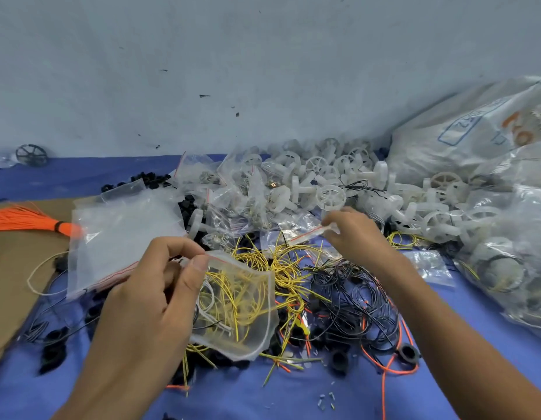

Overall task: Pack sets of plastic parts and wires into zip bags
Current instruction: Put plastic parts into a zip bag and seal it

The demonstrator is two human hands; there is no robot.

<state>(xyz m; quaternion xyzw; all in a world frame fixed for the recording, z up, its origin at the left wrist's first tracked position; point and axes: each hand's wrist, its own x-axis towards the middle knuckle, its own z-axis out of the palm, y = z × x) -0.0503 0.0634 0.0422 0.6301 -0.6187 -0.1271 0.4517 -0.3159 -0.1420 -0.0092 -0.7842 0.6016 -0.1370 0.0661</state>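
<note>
Left hand (148, 298) pinches bag (242, 301) mouth, yellow wires inside, unsealed; right hand (354, 234) pinches small bag (308, 233) mid-bench (293, 398); packed bags (505, 268) heaped at right edge; many loose wires (354, 298), wheels (330, 192) left

Blue boxed print, orange lettering on white sack (439, 147) (neither legible)

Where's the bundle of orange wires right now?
Head view, far left: the orange wire bundle lies on the brown cardboard, its tied end beside the empty zip bags.
</note>
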